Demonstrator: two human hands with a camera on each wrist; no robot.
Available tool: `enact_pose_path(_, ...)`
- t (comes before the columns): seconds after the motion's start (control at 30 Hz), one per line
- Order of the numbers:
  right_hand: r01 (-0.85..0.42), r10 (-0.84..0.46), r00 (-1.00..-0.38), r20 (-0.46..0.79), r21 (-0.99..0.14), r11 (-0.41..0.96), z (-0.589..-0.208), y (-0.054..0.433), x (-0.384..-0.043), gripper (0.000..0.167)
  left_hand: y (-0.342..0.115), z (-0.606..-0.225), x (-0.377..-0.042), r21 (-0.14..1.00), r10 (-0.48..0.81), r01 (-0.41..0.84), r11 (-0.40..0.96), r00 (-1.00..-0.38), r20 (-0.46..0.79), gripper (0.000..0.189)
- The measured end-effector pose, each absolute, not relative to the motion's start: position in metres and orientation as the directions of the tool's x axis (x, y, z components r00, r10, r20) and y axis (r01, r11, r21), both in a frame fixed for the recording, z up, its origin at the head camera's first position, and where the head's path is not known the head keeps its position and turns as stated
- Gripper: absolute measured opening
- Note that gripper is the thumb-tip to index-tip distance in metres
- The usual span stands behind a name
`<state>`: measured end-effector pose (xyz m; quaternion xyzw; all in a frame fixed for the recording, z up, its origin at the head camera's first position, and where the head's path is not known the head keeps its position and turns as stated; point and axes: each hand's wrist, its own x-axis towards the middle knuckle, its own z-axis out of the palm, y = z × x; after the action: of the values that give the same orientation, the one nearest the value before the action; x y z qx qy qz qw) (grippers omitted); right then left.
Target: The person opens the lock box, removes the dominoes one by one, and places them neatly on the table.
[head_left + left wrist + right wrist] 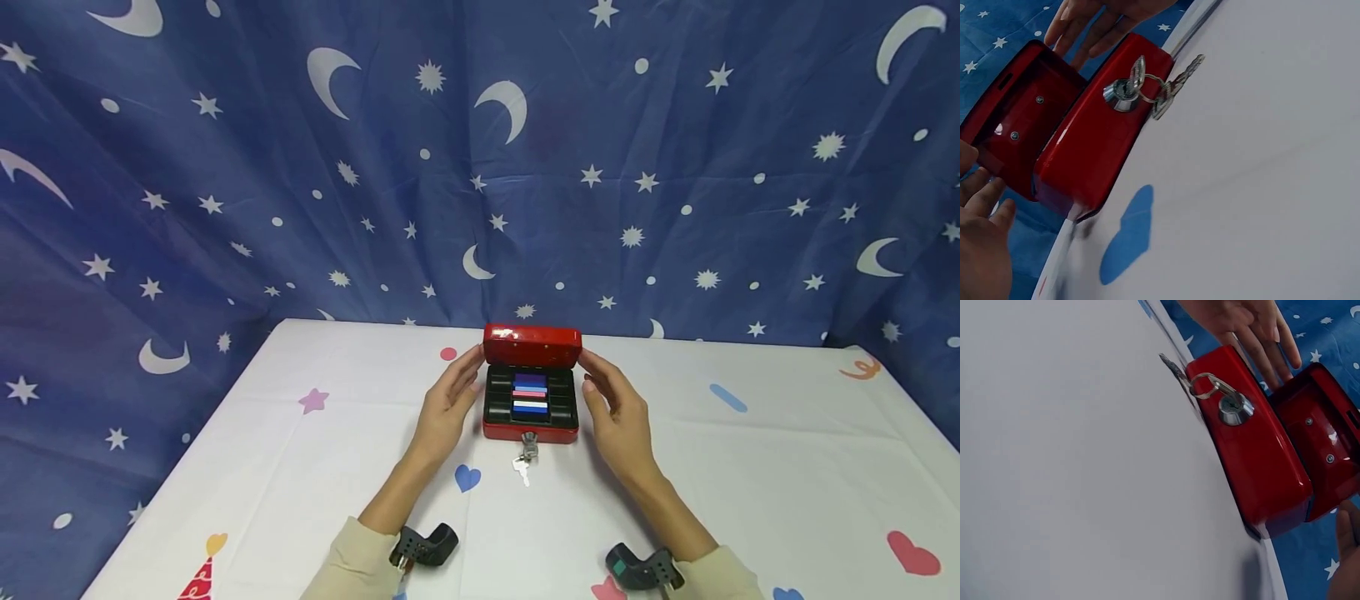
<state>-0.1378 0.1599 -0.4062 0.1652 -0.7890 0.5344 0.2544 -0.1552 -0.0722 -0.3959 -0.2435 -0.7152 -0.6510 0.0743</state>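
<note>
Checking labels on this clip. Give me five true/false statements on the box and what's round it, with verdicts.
1. The lid of the red box stands open. True.
2. Keys hang at the lock. True.
3. The lock is mounted on the lid. False: it is on the box's front.
4. The left grip and right grip are on opposite sides of the box. True.
5. The box's inside is bright yellow. False: the inner tray is black.
</note>
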Motion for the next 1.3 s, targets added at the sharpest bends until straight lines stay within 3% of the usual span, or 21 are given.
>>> enact_pose_path(0.23, -0.528, 0.002, -0.832, 0.555, -0.791, 0.309, -0.394, 0.16, -0.138, 0.039, -0.074, -0.404, -0.168, 0.912, 0.267, 0.408, 0.043, -0.884, 0.383, 0.05)
enact_pose_path(0.57, -0.499, 0.055, -0.836, 0.546, -0.797, 0.34, -0.395, 0.155, -0.144, 0.04, -0.074, -0.422, -0.186, 0.905, 0.239, 0.421, 0.065, -0.887, 0.396, 0.051)
enact_pose_path(1.17, -0.439, 0.031, -0.874, 0.485, -0.815, 0.378, -0.396, 0.149, -0.145, 0.047, -0.073, -0.401, -0.175, 0.929, 0.315, 0.37, 0.029, -0.885, 0.343, 0.053)
enact_pose_path(1.3, -0.446, 0.017, -0.874, 0.487, -0.814, 0.373, -0.417, 0.157, -0.156, 0.049, -0.075, -0.403, -0.177, 0.947, 0.357, 0.321, -0.002, -0.885, 0.301, 0.056)
